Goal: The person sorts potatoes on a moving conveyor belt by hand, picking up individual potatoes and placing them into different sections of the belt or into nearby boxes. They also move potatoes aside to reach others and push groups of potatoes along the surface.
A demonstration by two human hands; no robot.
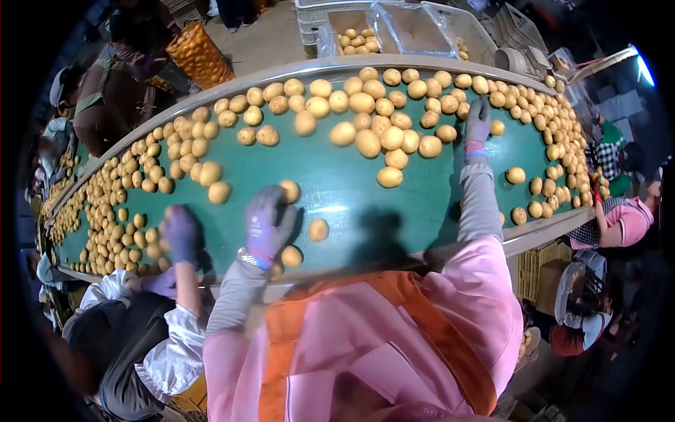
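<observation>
i judge the work in hand is sorting: the potatoes point(368, 143) lie spread over the green belt point(337, 190), most of them along its far rim and at both ends, and both hands are searching, not carrying. the left hand point(271, 221), in a grey-purple glove, rests low on the near side of the belt with its fingers wide and empty. one small potato point(290, 190) is touching or just beside its fingertips and another potato point(318, 230) lies just beside it. the right arm is stretched nearly straight across the belt, and the right hand point(478, 119) is among the far potatoes, fingers narrow and pointing away. i cannot tell if it holds one.

a pick, i think, calls for closing the fingers around one potato without pushing its neighbours. a co-worker's hand point(181, 232) works near the left hand, so space there is little.
</observation>
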